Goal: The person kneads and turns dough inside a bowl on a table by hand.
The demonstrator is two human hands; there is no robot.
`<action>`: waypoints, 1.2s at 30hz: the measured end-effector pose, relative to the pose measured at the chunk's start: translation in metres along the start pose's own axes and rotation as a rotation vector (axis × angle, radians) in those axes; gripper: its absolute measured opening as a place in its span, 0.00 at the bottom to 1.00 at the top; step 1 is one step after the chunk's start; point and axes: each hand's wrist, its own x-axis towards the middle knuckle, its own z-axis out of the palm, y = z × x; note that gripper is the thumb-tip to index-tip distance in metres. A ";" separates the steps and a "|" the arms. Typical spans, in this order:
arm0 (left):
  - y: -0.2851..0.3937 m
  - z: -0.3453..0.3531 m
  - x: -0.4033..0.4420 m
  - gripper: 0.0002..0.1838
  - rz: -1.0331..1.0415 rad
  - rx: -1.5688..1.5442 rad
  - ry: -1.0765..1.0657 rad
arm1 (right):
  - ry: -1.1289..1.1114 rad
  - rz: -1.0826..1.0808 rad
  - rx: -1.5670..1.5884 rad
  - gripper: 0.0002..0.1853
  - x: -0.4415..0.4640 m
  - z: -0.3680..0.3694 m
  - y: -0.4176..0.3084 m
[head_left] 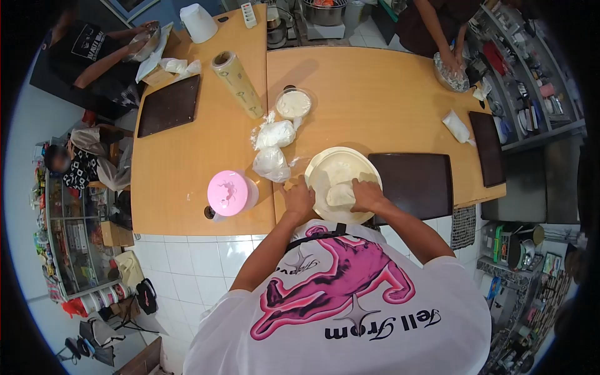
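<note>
A cream-coloured basin stands at the table's front edge, with a pale lump of dough in its lower part and floury smears on its inner wall. My left hand is closed at the basin's left rim, its fingertips partly hidden. Inside the basin, my right hand has its fingers bent onto the dough's right side. Left of the basin lie two white plastic bags, an upper bag with powder spilled beside it and a lower bag. Behind them sits a tub of white powder.
A dark baking tray adjoins the basin's right side. Further left stand a pink-lidded container and a large film roll. Two co-workers handle bowls at the far left and far right; another person sits at the left.
</note>
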 end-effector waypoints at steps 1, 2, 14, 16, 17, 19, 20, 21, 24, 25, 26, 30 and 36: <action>-0.001 0.001 0.000 0.23 0.004 -0.001 0.003 | 0.004 0.035 0.038 0.40 -0.004 -0.006 -0.004; -0.001 0.001 0.000 0.23 0.010 -0.001 0.006 | 0.010 0.071 0.077 0.40 -0.005 -0.010 -0.006; 0.000 -0.001 0.000 0.24 -0.019 0.008 -0.015 | 0.115 0.163 0.513 0.33 0.022 -0.042 0.014; 0.002 -0.006 -0.001 0.23 -0.018 0.010 -0.023 | 0.127 0.183 0.457 0.32 0.016 -0.043 0.012; 0.003 -0.007 -0.002 0.23 -0.021 0.010 -0.026 | 0.128 0.192 0.369 0.32 0.007 -0.041 0.009; 0.001 -0.002 -0.002 0.21 -0.013 0.025 0.024 | 0.135 0.195 0.248 0.31 -0.007 -0.041 0.003; 0.000 0.002 -0.002 0.20 -0.010 0.032 0.047 | 0.142 0.193 0.217 0.31 -0.012 -0.040 0.002; -0.001 0.001 -0.003 0.22 -0.014 0.021 0.025 | 0.146 0.194 0.189 0.31 -0.017 -0.036 0.002; -0.003 0.002 -0.001 0.25 -0.011 -0.008 -0.019 | 0.260 0.190 0.202 0.30 -0.015 -0.030 -0.008; -0.004 0.004 -0.001 0.25 -0.006 -0.017 -0.014 | 0.262 0.192 0.218 0.30 -0.013 -0.030 -0.012; -0.005 0.005 0.000 0.25 -0.002 -0.025 -0.007 | 0.340 0.148 0.161 0.29 -0.009 -0.024 -0.015; -0.002 0.001 -0.002 0.23 -0.017 0.024 0.012 | 0.603 -0.046 0.032 0.26 0.018 0.008 -0.018; -0.002 0.002 -0.001 0.21 -0.005 0.003 0.005 | 0.713 -0.487 0.000 0.19 0.045 0.054 -0.003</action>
